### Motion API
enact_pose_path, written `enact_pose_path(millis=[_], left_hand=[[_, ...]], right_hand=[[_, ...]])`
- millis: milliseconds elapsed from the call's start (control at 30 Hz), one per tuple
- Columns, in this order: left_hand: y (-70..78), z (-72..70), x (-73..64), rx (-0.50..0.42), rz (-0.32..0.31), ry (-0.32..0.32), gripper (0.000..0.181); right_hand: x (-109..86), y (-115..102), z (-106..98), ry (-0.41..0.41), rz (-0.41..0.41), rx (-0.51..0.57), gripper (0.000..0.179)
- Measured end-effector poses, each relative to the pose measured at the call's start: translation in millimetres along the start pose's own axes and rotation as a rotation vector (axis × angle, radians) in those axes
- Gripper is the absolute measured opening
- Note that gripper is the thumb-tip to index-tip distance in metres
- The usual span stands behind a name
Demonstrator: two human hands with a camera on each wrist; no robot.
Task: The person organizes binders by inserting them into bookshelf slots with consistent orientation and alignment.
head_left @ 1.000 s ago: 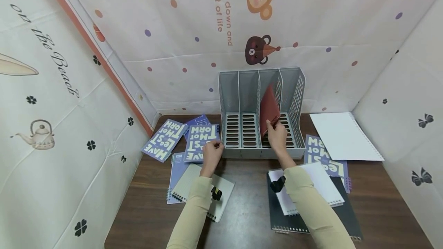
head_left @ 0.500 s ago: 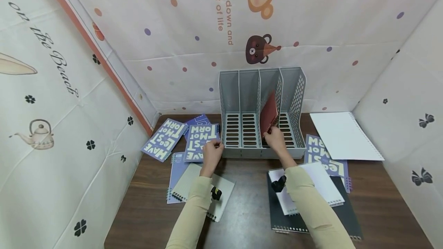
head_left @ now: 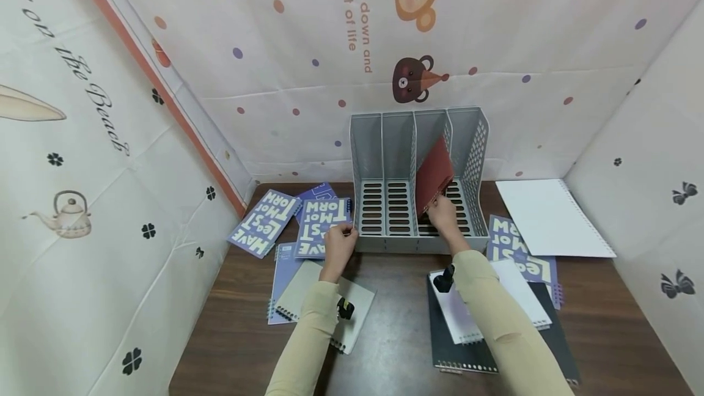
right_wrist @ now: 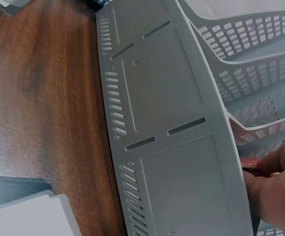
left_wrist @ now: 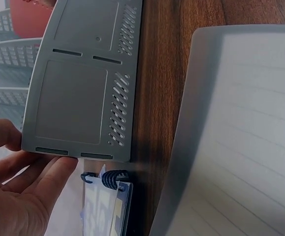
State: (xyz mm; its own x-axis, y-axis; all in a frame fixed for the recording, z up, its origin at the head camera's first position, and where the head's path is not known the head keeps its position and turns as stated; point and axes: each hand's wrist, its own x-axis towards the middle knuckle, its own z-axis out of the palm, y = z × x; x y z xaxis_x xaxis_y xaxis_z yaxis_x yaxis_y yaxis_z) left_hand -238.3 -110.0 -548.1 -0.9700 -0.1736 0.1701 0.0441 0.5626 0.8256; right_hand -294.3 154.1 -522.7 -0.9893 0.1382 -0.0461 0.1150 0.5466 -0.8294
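Note:
A grey file organizer [head_left: 396,244] with several upright dividers stands at the back of the table. My right hand [head_left: 444,216] holds a red spiral notebook [head_left: 434,170] by its near lower end. The notebook leans inside the third compartment from the left. In the right wrist view only a red sliver shows at the fingertips, behind the organizer's front wall. My left hand [head_left: 338,249] grips the organizer's front left corner; in the left wrist view, thumb and fingers of that hand [left_wrist: 24,191] pinch the wall's edge.
Blue notebooks with large lettering [head_left: 265,223] lie left of the organizer, and pale spiral notebooks [head_left: 354,307] under the left forearm. To the right are a lettered notebook [head_left: 508,240], a large white pad [head_left: 552,219] and a black notebook [head_left: 445,341] beneath a white one.
The red notebook dipped lower in the compartment, then tilted so more of its cover shows. My right hand shifted slightly with it. My left hand stays on the organizer's corner.

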Motion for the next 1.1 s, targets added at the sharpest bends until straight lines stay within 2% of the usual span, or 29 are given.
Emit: enact_pose_path(millis=[167,333,567,700,800,900,1033,1100], left_hand=[[1.0,3.3,-1.0,-0.002,-0.007,-0.012,0.019],[1.9,6.6,0.0,0.004,-0.012,-0.013,0.018],[2.2,9.5,1.5,0.009,-0.015,-0.008,0.017],[1.9,5.9,-3.3,-0.050,0.000,-0.022,0.019],[1.3,-0.8,-10.8,-0.097,0.005,-0.067,0.026],[1.8,-12.1,-21.1,-0.121,-0.002,-0.112,0.031],[4.7,-30.9,-36.3,-0.145,-0.016,-0.129,0.034],[5.6,-39.6,-44.4,-0.142,-0.011,-0.117,0.035]], right_hand=[[3.8,1,-4,-0.007,0.047,0.029,0.037],[3.7,3,-6,-0.018,0.050,-0.005,0.039],[-19.9,-5,-18,-0.112,0.019,-0.024,0.052],[-40.7,-15,-22,-0.130,-0.048,-0.043,0.055],[-61.8,-25,-18,-0.122,-0.154,-0.063,0.051],[-88.5,-33,-5,-0.127,-0.265,-0.087,0.047],[-130.5,-37,24,-0.230,-0.345,-0.070,0.048],[-151.8,-36,42,-0.320,-0.373,-0.041,0.049]])
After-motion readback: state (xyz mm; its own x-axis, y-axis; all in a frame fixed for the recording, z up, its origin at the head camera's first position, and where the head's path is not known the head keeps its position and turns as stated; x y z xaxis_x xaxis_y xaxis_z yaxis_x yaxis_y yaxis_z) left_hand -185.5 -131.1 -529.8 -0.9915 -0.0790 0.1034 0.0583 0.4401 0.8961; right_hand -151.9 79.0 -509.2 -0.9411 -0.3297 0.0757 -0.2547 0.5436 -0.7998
